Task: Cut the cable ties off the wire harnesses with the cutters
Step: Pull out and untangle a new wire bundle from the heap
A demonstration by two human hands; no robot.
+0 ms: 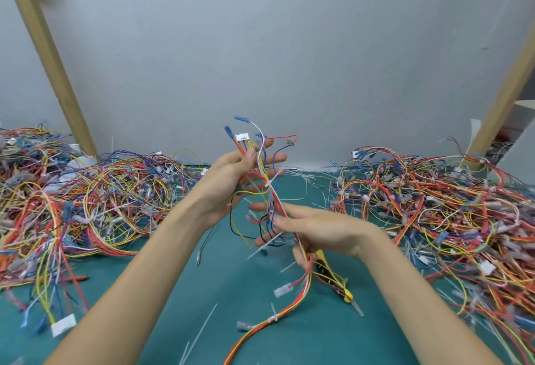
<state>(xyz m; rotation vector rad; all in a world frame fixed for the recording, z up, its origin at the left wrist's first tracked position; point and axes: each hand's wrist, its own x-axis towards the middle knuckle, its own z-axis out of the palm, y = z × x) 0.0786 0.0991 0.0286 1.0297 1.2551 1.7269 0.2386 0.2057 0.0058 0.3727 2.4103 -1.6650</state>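
- Pale grey wall closes off the back of your bench, with a slanted wooden post at the left and a second wooden post at the right.
- Teal green mat covers the worktop under your arms, and thin white cut tie strips lie scattered on it.
- At your left sits a tangled pile of red, yellow, blue and white wire harnesses; a matching right-hand pile sits well apart from it.
- Between the piles, raised above the mat, you hold a single wire harness of red, yellow, blue, white and black wires, roughly upright, with both hands.
- Your left hand has the upper part: the thumb pinches the wires against the fingers, whose tips reach out past the bundle.
- Above that grip a white plastic connector and blue insulated terminals stick up.
- Your right hand has the lower part: the forefinger lies straight, the thumb rests along the wires, and the lower fingers curl round the bundle and the yellow-and-black-handled cutters.
- The cutters' handles stick out below that hand, down to the right; their cutting end is hidden.
- One white cable tie binds the bundle between your hands; a lower cable tie binds the tail that hangs toward the mat.
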